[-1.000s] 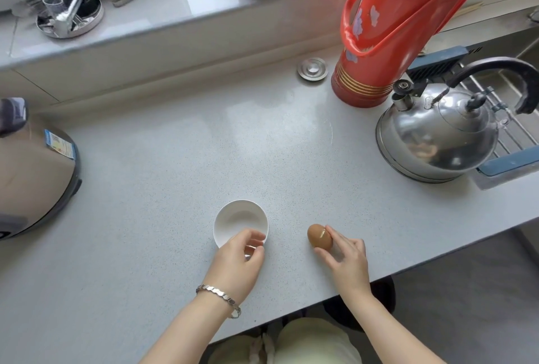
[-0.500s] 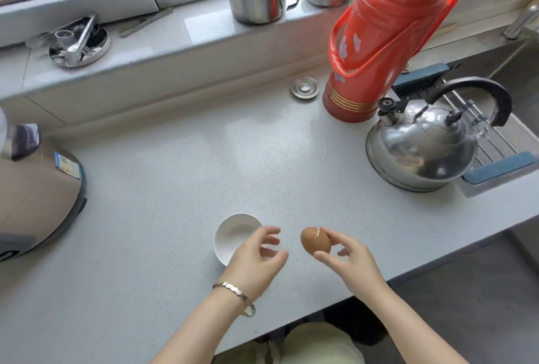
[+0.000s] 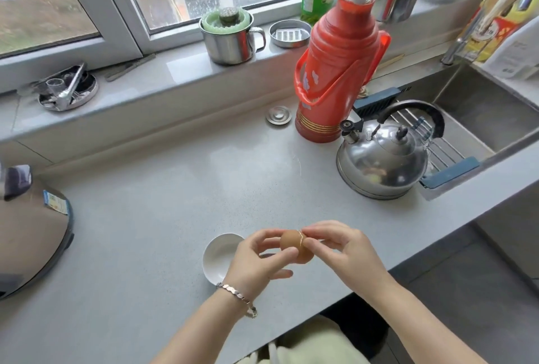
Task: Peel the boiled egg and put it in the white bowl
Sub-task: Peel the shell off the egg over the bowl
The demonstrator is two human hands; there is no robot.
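Note:
A brown boiled egg (image 3: 291, 244) with a white crack line across its shell is held above the grey counter near its front edge. My left hand (image 3: 256, 264), with a silver bracelet on the wrist, grips the egg from the left. My right hand (image 3: 347, 253) grips it from the right, thumb and forefinger pinched at the crack. The small white bowl (image 3: 217, 255) stands on the counter just left of the egg, partly hidden behind my left hand, with nothing visible in it.
A steel kettle (image 3: 382, 159) and a red thermos (image 3: 335, 72) stand at the back right, beside the sink (image 3: 478, 110). A rice cooker (image 3: 29, 226) fills the left edge. A small metal lid (image 3: 278, 115) lies near the thermos. Cups and a dish sit on the windowsill.
My right hand lifted the egg off the counter and brought it left. My left hand left the bowl's rim and closed on the egg. The view tilted up.

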